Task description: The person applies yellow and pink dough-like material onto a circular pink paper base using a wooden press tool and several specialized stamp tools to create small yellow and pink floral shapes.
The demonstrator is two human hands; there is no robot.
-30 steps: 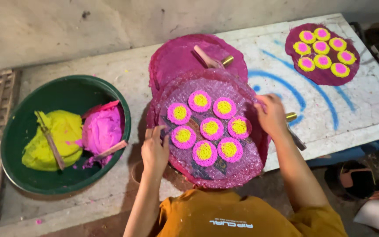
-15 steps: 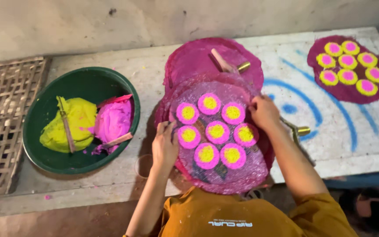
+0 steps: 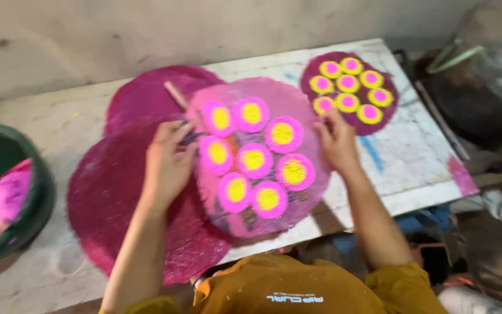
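Whitewashed and paint-stained, the tabletop [image 3: 413, 168] runs along a bare grey wall. Between the two hands lies a round pink mat [image 3: 260, 154] carrying eight pink discs with yellow centres. The left hand [image 3: 168, 160] grips its left edge, fingers [image 3: 178, 136] curled over the rim; the right hand [image 3: 337, 139] pinches its right edge, fingers closed on the mat. Beyond the right hand's fingers, near the far corner, sits a second darker mat [image 3: 350, 93], with seven of the same discs. Under and behind the left hand lie two bare magenta mats [image 3: 117, 203], overlapping, with a thin stick [image 3: 176, 96] resting just past the fingertips. Well to the left of the left hand, a green bowl [image 3: 33, 203] holds pink and yellow paste. A large dark pan [image 3: 477, 87] stands off the tabletop's right end.
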